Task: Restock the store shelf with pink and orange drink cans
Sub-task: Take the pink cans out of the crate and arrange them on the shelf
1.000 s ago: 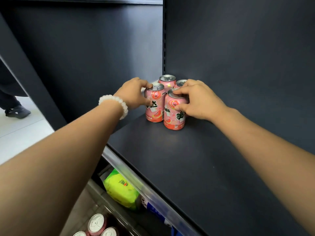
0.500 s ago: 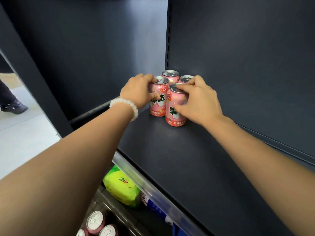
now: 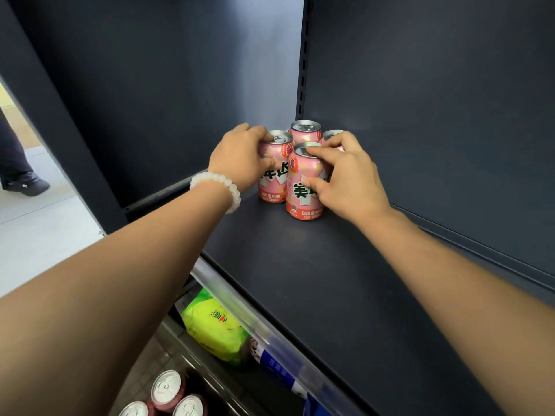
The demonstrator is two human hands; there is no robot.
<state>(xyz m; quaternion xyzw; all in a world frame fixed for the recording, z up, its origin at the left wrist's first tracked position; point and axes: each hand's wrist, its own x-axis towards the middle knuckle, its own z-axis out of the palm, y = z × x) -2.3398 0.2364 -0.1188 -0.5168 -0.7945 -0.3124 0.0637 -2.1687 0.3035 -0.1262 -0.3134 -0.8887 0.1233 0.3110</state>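
Four pink drink cans stand upright in a tight cluster at the back corner of a dark shelf (image 3: 345, 280). The left hand (image 3: 240, 157), with a white bead bracelet (image 3: 217, 187) on its wrist, is wrapped around the front-left can (image 3: 277, 175). The right hand (image 3: 345, 175) grips the front-right can (image 3: 303, 187), which touches the front-left can. Behind these stand a rear can (image 3: 304, 132) and another can (image 3: 332, 135), mostly hidden by the right hand. Below the shelf edge lie a green packet (image 3: 216, 328) and more can tops (image 3: 166, 385).

Each hand, left hand (image 3: 240, 159) and right hand (image 3: 345, 175), wraps a pink can upright on the dark shelf (image 3: 330, 280).
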